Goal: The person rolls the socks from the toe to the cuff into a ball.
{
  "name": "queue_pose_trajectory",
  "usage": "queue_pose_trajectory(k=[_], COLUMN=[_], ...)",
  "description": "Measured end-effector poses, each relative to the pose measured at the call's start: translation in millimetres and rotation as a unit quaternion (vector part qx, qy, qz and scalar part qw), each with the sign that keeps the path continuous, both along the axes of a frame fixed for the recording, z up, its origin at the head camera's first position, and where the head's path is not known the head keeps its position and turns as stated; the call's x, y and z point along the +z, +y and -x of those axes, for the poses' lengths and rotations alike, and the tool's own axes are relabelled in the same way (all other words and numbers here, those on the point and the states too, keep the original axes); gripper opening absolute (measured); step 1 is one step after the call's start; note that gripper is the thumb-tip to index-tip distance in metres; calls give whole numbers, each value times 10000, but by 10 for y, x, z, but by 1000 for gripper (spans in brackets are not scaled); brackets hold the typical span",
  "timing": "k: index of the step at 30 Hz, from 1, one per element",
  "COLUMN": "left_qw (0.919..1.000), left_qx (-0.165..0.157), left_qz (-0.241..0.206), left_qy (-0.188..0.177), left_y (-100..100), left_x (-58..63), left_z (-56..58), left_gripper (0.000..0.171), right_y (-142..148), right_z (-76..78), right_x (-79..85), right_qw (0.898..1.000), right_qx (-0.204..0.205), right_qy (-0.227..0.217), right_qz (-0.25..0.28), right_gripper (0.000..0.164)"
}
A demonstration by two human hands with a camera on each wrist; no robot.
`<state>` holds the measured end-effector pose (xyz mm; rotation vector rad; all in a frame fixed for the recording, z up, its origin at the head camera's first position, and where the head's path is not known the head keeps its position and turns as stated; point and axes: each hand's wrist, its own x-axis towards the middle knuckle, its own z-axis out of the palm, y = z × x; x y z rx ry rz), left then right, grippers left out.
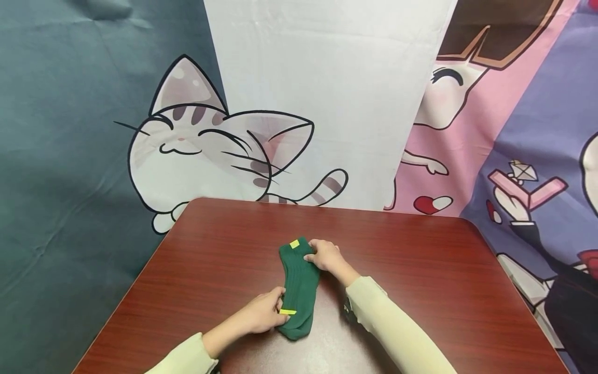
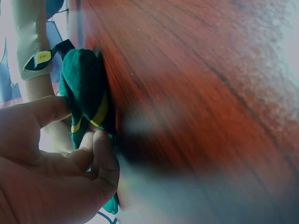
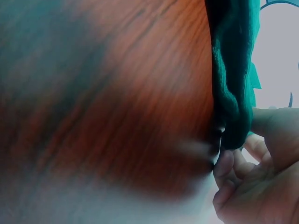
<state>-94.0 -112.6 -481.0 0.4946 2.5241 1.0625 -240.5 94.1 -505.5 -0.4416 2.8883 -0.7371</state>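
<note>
Glossy reddish-brown, wood-grained desk (image 1: 420, 249) under a printed cartoon-cat backdrop (image 1: 201, 140), with two hands pinching a long, dark green, ribbed knit pair of socks (image 1: 301, 283).
The socks lie layered mid-desk, well in from the left and right edges, rounded end toward the near edge; the left hand (image 1: 263, 313) grips their left side near that end, the right hand (image 1: 327, 255) their right side near the end facing the far edge, the hands apart from each other. Lifting unevenly could let the layers slide out of line, since each grip seems to catch only a margin; soft knit would likely sag or twist between. Yellow patches, one at the upper end (image 1: 294, 243), show no readable writing; a yellow tag (image 2: 43, 57) at the right cuff bears marks too small to read.
</note>
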Motion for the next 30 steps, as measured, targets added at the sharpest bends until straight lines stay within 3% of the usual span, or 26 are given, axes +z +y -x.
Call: queue_pose_trajectory(k=[5, 8, 11, 15, 20, 24, 30], left_qw=[9995, 9962, 9878, 9724, 9612, 9520, 9436], left_qx=[98, 63, -85, -403, -1130, -1622, -1921], left_qz=[103, 479, 826, 987, 1021, 1054, 1197], left_qy=[281, 725, 1316, 2075, 2302, 2372, 2418], left_y=[32, 46, 46, 18, -55, -117, -167], left_x=[-48, -74, -85, -65, 1, 59, 99], left_z=[9, 11, 7, 11, 49, 76, 96], left_gripper=[77, 79, 71, 47, 20, 24, 31], right_y=[-3, 2, 11, 33, 89, 136, 192], right_z=[16, 0, -37, -108, -285, -455, -668], right_x=[-7, 2, 23, 66, 138, 171, 201], right_qw=[9996, 9992, 9990, 9982, 9930, 9881, 9840], right_qx=[-241, -292, -294, -241, 142, 462, 732], right_qy=[-58, 97, 243, 548, 1146, 1375, 1404], right_qz=[-150, -247, -239, -69, 237, 510, 820], right_gripper=[26, 32, 32, 27, 16, 12, 14])
